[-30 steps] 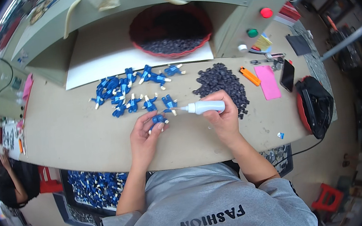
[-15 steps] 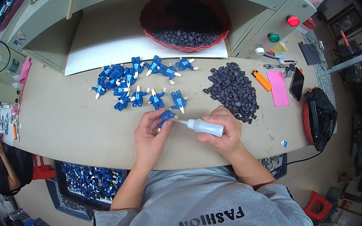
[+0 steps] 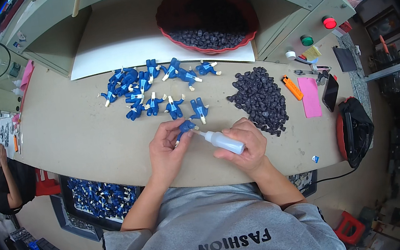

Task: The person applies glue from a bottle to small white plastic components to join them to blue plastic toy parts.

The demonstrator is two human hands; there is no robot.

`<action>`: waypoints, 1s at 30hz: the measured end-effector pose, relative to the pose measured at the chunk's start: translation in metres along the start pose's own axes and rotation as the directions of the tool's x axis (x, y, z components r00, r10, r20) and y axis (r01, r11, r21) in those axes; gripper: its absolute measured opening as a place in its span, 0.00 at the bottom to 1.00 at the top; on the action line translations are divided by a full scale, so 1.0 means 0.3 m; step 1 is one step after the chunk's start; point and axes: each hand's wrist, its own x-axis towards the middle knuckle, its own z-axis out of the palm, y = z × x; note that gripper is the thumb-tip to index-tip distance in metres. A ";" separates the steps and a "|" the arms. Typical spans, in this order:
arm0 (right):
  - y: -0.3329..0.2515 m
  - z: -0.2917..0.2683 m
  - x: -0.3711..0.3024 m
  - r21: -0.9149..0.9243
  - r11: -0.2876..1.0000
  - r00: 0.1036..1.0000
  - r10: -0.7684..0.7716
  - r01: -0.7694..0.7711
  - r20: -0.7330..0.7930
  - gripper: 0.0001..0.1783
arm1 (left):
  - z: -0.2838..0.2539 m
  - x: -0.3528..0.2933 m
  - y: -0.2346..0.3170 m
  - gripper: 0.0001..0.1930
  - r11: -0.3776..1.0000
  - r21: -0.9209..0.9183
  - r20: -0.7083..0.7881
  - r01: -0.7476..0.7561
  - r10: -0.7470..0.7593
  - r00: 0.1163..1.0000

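Observation:
Pinched in the fingers of my left hand (image 3: 166,143) is a small blue doll figure (image 3: 187,126) with pale hands. My right hand (image 3: 247,144) grips a whitish squeeze bottle (image 3: 227,143), tilted so its thin nozzle points left at the figure. The nozzle tip is at the figure; whether it touches cannot be made out. Just beyond my hands lie a headless blue figure (image 3: 200,110) and another one (image 3: 174,107). Several more blue figures (image 3: 126,84) are clustered farther left. Right of them spreads a pile of small dark pieces (image 3: 259,101).
A red scalloped basin (image 3: 211,51) of dark pieces stands inside the grey-green cabinet. At right are an orange cutter (image 3: 292,88), a pink cloth (image 3: 310,97), a phone (image 3: 330,94) and a black pouch (image 3: 357,131). A bin of blue figures (image 3: 102,198) sits below; a person (image 3: 6,181) is far left.
The bottle has shifted slightly left and down with my right hand, its nozzle still at the figure. The view has moved a little; my left hand keeps the same hold.

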 end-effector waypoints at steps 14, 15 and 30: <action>-0.008 -0.005 0.002 -0.022 1.000 1.000 0.006 -0.005 0.006 0.33 | 0.002 -0.001 -0.002 0.17 1.000 -0.006 0.007 -0.005 0.005 1.000; -0.007 -0.005 0.001 -0.021 1.000 1.000 0.007 -0.006 0.007 0.33 | 0.001 0.000 -0.003 0.17 1.000 -0.006 0.007 -0.004 0.004 1.000; 0.003 -0.010 -0.007 0.064 0.997 0.999 0.044 -0.044 0.008 0.32 | -0.007 0.001 0.001 0.18 0.999 0.000 0.029 0.032 -0.032 0.999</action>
